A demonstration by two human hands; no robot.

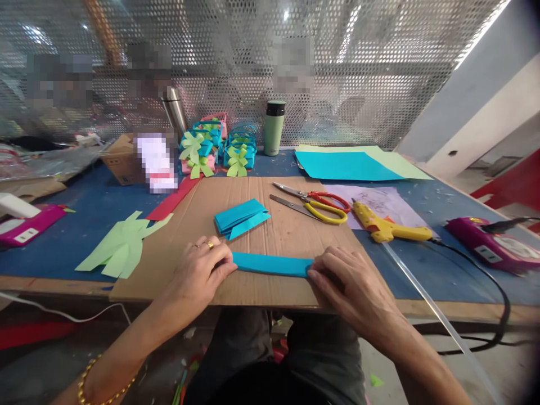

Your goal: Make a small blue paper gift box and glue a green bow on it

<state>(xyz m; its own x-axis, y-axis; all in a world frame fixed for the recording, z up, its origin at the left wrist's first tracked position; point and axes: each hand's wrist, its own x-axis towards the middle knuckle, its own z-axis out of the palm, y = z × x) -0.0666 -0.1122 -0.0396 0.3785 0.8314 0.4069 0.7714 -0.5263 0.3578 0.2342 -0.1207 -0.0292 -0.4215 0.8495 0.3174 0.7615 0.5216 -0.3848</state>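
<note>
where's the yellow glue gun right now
In the head view the yellow glue gun lies on the table right of centre, beside the scissors, beyond the right hand.

paper strip [272,264], centre: blue | cardboard sheet [291,236]: plain brown | table [84,208]: dark blue | scissors [312,202]: red and yellow handles | glue gun [386,225], right: yellow | flask [274,128], upper centre: pale green, black cap

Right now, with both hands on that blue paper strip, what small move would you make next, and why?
Probably run the fingers along the long blue folded paper strip to press its crease flat. The left hand pins one end and the right hand the other, and the strip already lies flat on the brown cardboard sheet.
</note>
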